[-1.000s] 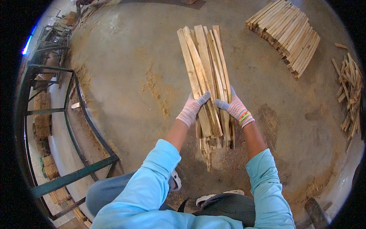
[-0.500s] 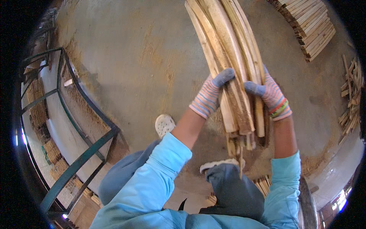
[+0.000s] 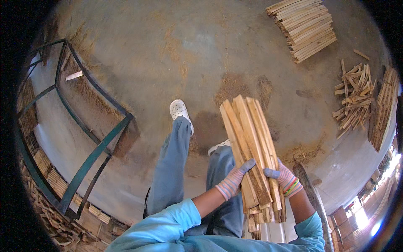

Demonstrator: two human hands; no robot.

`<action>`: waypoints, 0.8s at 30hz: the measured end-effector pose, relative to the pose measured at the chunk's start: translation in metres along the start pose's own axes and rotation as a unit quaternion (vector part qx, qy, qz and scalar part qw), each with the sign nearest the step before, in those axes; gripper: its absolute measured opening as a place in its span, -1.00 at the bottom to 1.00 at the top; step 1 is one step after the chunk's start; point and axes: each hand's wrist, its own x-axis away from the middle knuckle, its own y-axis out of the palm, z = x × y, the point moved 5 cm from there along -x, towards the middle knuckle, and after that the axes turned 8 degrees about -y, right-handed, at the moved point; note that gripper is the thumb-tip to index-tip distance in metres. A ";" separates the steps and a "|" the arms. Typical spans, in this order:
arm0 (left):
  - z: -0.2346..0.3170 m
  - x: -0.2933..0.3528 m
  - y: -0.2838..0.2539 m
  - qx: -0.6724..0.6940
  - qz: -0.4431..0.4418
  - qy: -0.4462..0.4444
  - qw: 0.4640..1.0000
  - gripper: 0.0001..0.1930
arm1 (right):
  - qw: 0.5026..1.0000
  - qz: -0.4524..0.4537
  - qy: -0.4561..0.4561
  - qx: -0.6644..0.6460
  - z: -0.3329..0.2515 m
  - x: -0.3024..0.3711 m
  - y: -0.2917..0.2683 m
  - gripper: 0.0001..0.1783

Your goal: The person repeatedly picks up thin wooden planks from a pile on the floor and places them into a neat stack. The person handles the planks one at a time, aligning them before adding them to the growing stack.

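Observation:
A bundle of long, rough-sawn wooden strips (image 3: 248, 140) is held between my two gloved hands, close over my right leg. My left hand (image 3: 236, 179), in a striped glove with grey-blue fingertips, grips the bundle's left side, thumb on top. On the right side my right hand (image 3: 285, 178) clasps it the same way, a coloured band at its wrist. The fingers of both hands are hidden beneath the wood. Strip ends stick out unevenly toward my body, and the far ends point away over the floor.
A neat stack of strips (image 3: 304, 29) lies at the far right, with a loose heap of offcuts (image 3: 356, 98) nearer. Another stack (image 3: 384, 107) stands by the right wall. A dark green metal frame (image 3: 94, 161) occupies the left. Beside my right arm is a dark beam (image 3: 312, 201).
Both hands have drawn the bundle down and closer to my body, still gripping it. My view has shifted, with the offcut heap and right-hand stacks now more fully in sight.

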 end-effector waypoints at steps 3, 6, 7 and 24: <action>-0.010 -0.005 -0.030 0.007 0.012 -0.028 1.000 -0.12 | 0.999 -0.029 0.028 0.031 0.018 -0.018 0.003 0.02; 0.020 -0.055 -0.096 0.014 0.076 -0.013 0.997 -0.08 | 0.997 -0.042 0.064 -0.013 0.047 -0.096 0.008 0.08; 0.032 -0.076 -0.117 0.019 0.109 0.014 0.994 -0.07 | 0.997 -0.021 0.067 -0.017 0.063 -0.130 0.011 0.11; 0.090 0.024 0.086 -0.255 -0.128 0.215 0.934 0.04 | 0.943 0.021 -0.320 -0.087 -0.065 -0.029 -0.007 0.22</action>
